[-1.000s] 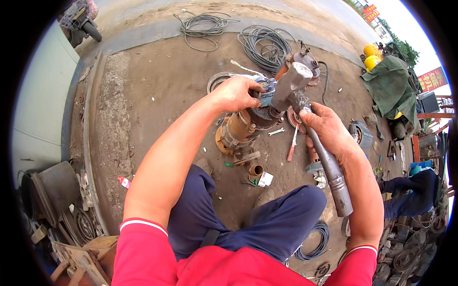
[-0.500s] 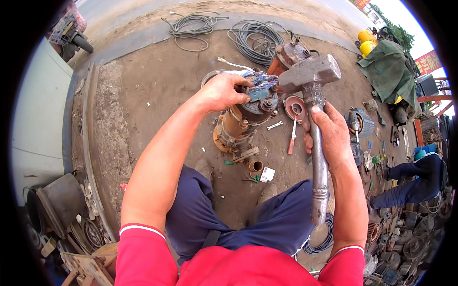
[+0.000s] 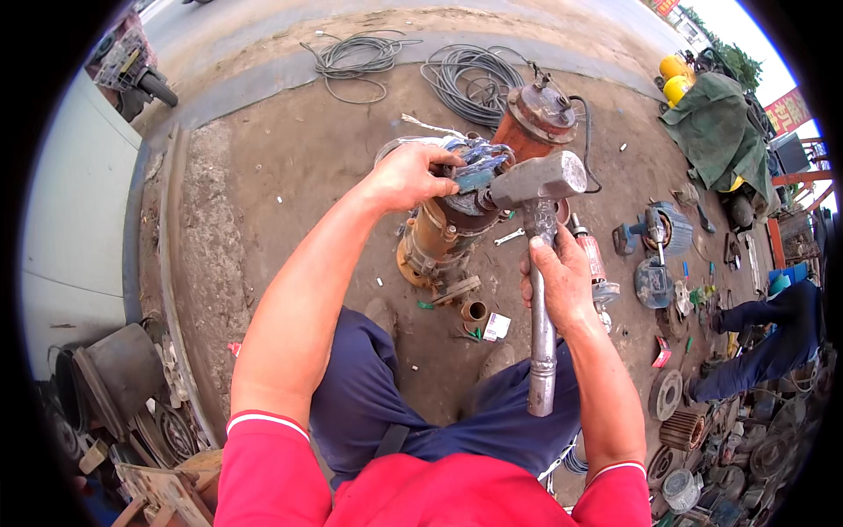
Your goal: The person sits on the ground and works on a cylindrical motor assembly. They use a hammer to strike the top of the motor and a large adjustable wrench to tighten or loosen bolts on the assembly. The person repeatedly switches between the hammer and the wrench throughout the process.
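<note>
My left hand (image 3: 408, 180) grips a small teal piece (image 3: 476, 180) on top of a rusty cylindrical pump housing (image 3: 428, 241), beside a blue-and-white bundle (image 3: 483, 154) of what look like wires. My right hand (image 3: 559, 279) is closed round the metal shaft of a heavy sledgehammer (image 3: 553, 176), raised over my right thigh. The hammer head points left, close to the bolts on the housing's top, just right of the teal piece; whether it touches cannot be made out. A wrench (image 3: 509, 237) and a short brass-coloured tube (image 3: 474, 310) lie on the ground near the housing.
An orange pump body (image 3: 518, 139) stands behind, before cable coils (image 3: 470, 79). A co-worker's legs (image 3: 755, 342) show at right, among metal parts (image 3: 680, 430) and motor pieces (image 3: 667, 228). A green tarp (image 3: 716, 140) covers something at upper right. A pale panel (image 3: 75, 228) borders the left.
The hammer head has moved left and down toward the housing's top since half a second ago, my right hand moving left with it. My left hand stays at the teal piece.
</note>
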Demonstrator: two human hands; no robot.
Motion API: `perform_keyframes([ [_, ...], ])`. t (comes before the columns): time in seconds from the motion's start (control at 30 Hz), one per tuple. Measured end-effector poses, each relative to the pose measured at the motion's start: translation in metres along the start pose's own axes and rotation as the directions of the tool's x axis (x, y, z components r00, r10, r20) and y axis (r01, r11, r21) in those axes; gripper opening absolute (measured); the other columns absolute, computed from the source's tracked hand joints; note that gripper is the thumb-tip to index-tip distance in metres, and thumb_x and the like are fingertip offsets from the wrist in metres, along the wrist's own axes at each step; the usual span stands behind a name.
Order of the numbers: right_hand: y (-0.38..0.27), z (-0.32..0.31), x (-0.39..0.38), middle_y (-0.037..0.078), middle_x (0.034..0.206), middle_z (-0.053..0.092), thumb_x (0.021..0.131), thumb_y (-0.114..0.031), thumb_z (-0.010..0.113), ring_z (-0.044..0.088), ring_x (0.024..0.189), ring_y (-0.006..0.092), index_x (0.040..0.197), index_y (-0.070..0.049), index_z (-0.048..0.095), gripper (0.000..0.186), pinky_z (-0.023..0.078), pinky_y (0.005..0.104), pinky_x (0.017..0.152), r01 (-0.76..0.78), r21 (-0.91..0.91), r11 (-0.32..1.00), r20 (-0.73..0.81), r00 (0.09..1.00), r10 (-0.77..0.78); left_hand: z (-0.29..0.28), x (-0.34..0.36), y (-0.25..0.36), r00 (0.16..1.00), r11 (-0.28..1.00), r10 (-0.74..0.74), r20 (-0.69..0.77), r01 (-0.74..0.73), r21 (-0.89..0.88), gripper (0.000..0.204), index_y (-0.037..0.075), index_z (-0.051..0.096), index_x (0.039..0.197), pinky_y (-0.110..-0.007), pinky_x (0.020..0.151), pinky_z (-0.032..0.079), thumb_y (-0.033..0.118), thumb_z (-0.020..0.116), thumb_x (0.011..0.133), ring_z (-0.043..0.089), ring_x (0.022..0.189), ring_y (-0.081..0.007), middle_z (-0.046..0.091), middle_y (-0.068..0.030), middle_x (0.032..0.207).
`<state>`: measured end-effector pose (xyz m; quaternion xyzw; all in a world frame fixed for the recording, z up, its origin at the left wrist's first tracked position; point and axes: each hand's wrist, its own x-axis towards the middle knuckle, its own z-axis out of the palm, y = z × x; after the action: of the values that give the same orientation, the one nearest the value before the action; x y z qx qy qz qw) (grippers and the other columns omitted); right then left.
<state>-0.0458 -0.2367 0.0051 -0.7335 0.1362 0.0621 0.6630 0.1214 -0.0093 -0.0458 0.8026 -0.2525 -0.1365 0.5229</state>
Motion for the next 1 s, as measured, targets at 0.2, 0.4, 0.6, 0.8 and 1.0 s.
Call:
perform_keyframes([
  [0.2,0.01,0.004,-0.019,0.004,0.079,0.058,0.101,-0.015,0.057,0.056,0.055,0.0108,0.138,0.002,0.043,0.042,0.048,0.0272,0.05,0.182,-0.068,0.981,-0.044,0.982,-0.185,0.001,0.002,0.0,0.997,0.998,-0.066,0.039,0.066,0.0,0.043,-0.001,0.07,0.123,-0.032,0.088,0.054,0.006,0.078,0.081,0.067,0.096,-0.0154,0.074,-0.0109,0.108],
  [0.4,0.005,0.0,-0.014,0.003,0.08,0.06,0.101,-0.013,0.058,0.058,0.06,0.0097,0.144,0.002,0.042,0.049,0.049,0.0276,0.054,0.098,-0.206,0.974,-0.012,0.995,-0.102,-0.001,0.003,-0.007,1.0,0.998,-0.003,-0.007,0.004,0.056,0.047,0.009,0.072,0.122,-0.035,0.087,0.053,0.018,0.079,0.077,0.07,0.097,-0.0223,0.075,-0.0147,0.107],
  [0.6,-0.025,0.001,-0.01,0.004,0.079,0.059,0.101,-0.014,0.061,0.057,0.058,0.01,0.151,0.002,0.035,0.059,0.049,0.0283,0.054,0.081,-0.434,0.897,0.057,0.996,-0.062,-0.001,0.005,-0.002,1.0,0.997,0.003,0.014,-0.004,0.078,0.047,0.006,0.071,0.123,-0.035,0.089,0.053,0.016,0.079,0.078,0.07,0.099,-0.0235,0.074,-0.0154,0.109],
  [0.8,-0.065,0.013,-0.016,0.003,0.078,0.06,0.099,-0.014,0.062,0.058,0.058,0.0108,0.148,-0.001,0.042,0.055,0.048,0.0279,0.055,0.166,-0.448,0.878,0.074,0.986,-0.149,-0.003,0.0,-0.002,0.999,1.0,-0.029,0.026,0.029,0.001,0.046,0.001,0.069,0.125,-0.033,0.095,0.052,0.01,0.079,0.081,0.067,0.104,-0.0186,0.073,-0.0127,0.113],
  [1.0,-0.09,0.019,0.007,0.005,0.077,0.057,0.102,-0.016,0.058,0.056,0.051,0.0112,0.141,0.002,0.047,0.044,0.048,0.0286,0.048,0.017,-0.501,0.865,0.162,0.984,0.074,-0.007,-0.001,0.007,0.999,0.994,-0.031,0.025,0.028,0.103,0.046,0.001,0.069,0.125,-0.033,0.094,0.052,0.01,0.079,0.081,0.067,0.104,-0.0188,0.073,-0.0129,0.114],
])
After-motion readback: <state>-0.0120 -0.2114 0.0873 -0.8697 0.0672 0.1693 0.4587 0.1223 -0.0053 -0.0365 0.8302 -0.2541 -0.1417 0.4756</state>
